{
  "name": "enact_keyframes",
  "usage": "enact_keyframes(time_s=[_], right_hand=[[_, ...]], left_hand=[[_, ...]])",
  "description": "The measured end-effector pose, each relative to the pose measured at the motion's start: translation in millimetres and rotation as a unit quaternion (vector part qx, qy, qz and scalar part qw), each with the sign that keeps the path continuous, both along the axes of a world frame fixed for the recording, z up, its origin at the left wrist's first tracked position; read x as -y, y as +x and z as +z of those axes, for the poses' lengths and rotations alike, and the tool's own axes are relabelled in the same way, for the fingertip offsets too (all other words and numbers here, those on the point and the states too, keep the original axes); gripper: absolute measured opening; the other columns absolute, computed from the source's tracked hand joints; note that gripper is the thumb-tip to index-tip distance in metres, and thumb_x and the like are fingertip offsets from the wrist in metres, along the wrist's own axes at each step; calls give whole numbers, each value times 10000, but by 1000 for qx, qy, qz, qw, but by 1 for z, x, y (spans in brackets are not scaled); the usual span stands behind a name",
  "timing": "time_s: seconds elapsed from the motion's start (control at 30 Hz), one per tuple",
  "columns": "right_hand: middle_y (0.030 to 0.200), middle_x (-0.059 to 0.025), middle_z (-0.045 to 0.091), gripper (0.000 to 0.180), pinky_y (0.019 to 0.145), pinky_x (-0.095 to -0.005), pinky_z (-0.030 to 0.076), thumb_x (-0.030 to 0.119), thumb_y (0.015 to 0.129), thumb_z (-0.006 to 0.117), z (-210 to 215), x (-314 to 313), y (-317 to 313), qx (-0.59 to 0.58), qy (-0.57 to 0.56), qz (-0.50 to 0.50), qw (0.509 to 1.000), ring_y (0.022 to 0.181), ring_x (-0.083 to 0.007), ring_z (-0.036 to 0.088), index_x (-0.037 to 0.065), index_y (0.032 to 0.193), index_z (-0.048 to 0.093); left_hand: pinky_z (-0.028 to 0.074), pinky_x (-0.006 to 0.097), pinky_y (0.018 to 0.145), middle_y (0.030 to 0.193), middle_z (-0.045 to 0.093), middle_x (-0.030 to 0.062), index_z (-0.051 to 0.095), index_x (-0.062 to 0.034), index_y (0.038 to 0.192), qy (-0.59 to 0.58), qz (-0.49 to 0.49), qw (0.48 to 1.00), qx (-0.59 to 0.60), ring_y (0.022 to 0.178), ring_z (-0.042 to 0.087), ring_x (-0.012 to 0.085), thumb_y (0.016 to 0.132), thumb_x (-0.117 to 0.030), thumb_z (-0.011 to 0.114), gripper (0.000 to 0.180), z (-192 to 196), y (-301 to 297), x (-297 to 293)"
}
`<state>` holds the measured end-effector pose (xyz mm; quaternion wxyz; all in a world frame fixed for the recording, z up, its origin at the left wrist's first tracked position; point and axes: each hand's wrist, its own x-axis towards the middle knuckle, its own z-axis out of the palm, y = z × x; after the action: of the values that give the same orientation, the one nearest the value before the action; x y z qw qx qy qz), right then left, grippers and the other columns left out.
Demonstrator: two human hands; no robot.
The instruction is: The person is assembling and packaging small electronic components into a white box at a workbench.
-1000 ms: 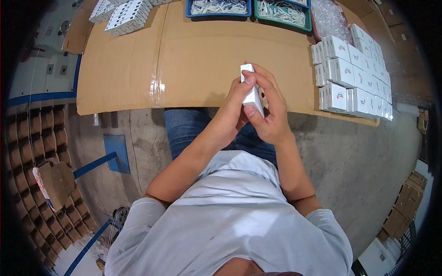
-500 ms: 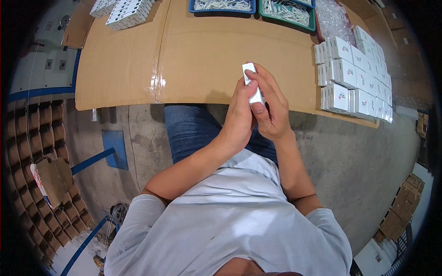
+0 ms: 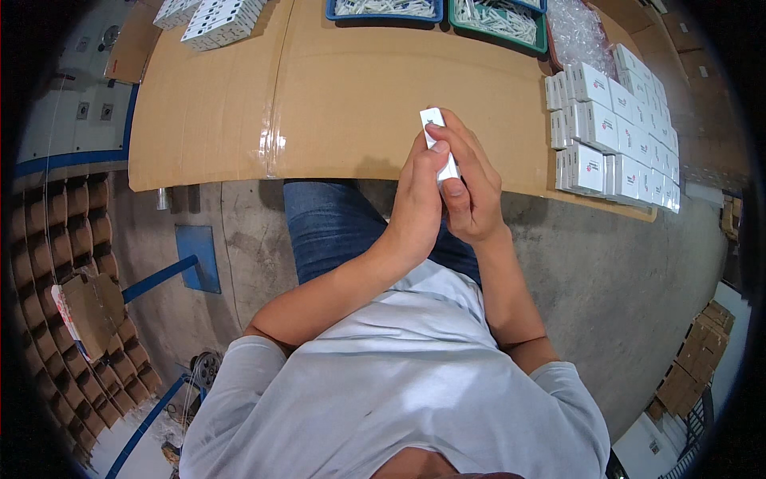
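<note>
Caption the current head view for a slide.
Left hand and right hand clasp a small white box at a brown table, white cartons stacked at right.

White box partly hidden by left hand and right hand. Blue tray and green tray cropped at top edge.

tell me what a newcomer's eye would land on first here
Probably the small white box, held between the left hand and right hand, a little above the picture's middle. Next, the stacked white boxes on the right side of the cardboard surface. After that, a blue tray and a green tray of slim white pieces at the top edge.
</note>
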<state>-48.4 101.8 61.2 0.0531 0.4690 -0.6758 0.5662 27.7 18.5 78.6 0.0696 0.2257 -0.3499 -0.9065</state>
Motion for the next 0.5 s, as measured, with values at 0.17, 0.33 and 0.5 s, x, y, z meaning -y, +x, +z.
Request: enact_keyframes(time_s=[0.17,0.33,0.5], right_hand=[[1323,-321,549,532,961,-449,480,403,1021,494,1,0,0,2,-4,3,1000,1125,-453,599,-65,1253,596],[1319,-324,550,522,963,-448,478,394,1022,492,1,0,0,7,-8,6,1000,1121,-454,600,-65,1248,595],[1322,-325,548,512,968,-448,475,383,1024,492,2,0,-1,11,-5,7,1000,1124,-450,599,-65,1252,590]], left_hand=[[494,307,859,1079,573,35,510,-86,1226,-10,1,1000,5,1001,590,138,1015,-484,441,455,1,0,-1],[494,304,850,1068,569,32,507,-88,1216,-25,1,1000,12,993,590,134,1016,-489,439,454,-2,0,-2],[491,297,836,1048,561,24,503,-93,1200,-36,6,999,7,966,584,125,1015,-489,437,442,-5,-1,-2]])
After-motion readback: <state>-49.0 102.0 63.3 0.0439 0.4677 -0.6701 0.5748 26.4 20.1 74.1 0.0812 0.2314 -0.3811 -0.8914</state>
